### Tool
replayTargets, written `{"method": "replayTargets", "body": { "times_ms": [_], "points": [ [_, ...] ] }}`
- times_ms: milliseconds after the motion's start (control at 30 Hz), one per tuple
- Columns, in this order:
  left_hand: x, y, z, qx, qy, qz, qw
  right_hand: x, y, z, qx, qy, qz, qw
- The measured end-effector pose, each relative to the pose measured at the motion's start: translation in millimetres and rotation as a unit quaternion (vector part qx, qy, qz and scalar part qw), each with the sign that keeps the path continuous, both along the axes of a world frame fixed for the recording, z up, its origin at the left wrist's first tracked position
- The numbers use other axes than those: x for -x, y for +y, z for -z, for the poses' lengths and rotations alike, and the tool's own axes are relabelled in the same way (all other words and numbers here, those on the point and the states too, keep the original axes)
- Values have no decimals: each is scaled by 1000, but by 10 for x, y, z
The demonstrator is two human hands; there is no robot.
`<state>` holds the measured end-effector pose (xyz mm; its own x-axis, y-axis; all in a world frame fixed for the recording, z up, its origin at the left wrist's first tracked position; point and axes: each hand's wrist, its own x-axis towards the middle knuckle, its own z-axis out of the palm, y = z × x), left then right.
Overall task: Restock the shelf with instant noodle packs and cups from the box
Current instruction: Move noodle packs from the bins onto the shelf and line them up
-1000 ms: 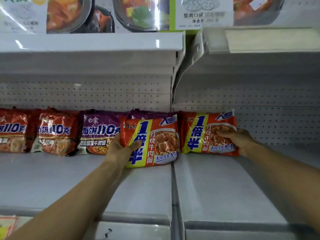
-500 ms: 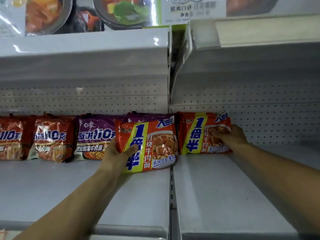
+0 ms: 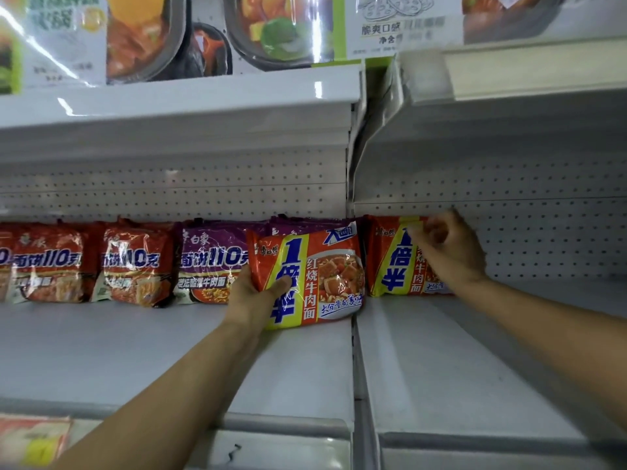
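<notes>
A person's two bare arms reached up and forward onto a white store shelf (image 3: pixel 142 351) backed by pegboard. The left hand (image 3: pixel 252 296) gripped an orange-and-yellow noodle pack (image 3: pixel 315 276) by its lower left corner, thumb across the front and fingers tucked behind it. That pack stood upright on its bottom edge, long axis running left to right, tilted slightly, just in front of a purple noodle pack (image 3: pixel 212 262) and close to the seam between two shelf sections.

Just across the seam, a second orange noodle pack (image 3: pixel 395 257) stood upright against the back wall. The right hand (image 3: pixel 448 247) lay over that pack's right part, fingers loosely curled near its top edge; motion blur made it impossible to tell whether they pinched the wrapper or only brushed it.

The held pack lay directly right of the left hand's fingers, so the left hand was plainly nearer to it. Seating it probably called for a push straight back toward the wall, into line with the red noodle packs (image 3: pixel 135 262) farther left.
</notes>
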<state>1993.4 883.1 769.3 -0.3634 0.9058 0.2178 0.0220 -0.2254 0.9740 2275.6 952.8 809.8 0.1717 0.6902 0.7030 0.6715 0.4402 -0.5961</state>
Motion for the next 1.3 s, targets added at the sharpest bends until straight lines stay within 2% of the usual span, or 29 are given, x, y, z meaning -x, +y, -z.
{"method": "replayTargets", "body": {
  "times_ms": [33, 100, 167, 233, 367, 500, 633, 733, 900, 1167, 1300],
  "points": [
    [2, -4, -5, 2, -2, 0, 1000, 164, -106, -6, 13, -3, -78, 997],
    [11, -11, -11, 7, -8, 2, 1000, 482, -278, 2, 106, -9, -183, 977],
    [16, -34, -25, 14, -16, 11, 1000, 714, -363, 41, 237, 19, -231, 944],
    [7, -53, -33, 15, -23, 27, 999, 810, -365, 93, 306, 70, -256, 914],
    [-77, -109, -81, -2, -33, 67, 997, 656, -392, 105, 323, 104, -267, 902],
    [-305, -70, -167, -3, -32, 104, 994, 261, -486, 16, 346, 54, -287, 892],
    [-726, 70, -267, 18, -38, 139, 989, -188, -430, -26, 368, 40, -268, 890],
    [-1038, 214, -287, 41, -17, 148, 988, -474, -389, -44, 345, 53, -231, 908],
    [-1412, 480, -295, 25, 36, 129, 991, -733, -278, -32, 298, 81, -143, 940],
    [-1707, 771, -197, 48, 236, 20, 970, -773, 31, 129, 300, 53, -56, 951],
    [-1720, 741, -218, 40, 298, -32, 953, -778, 144, 180, 280, 44, -29, 958]
  ]
}}
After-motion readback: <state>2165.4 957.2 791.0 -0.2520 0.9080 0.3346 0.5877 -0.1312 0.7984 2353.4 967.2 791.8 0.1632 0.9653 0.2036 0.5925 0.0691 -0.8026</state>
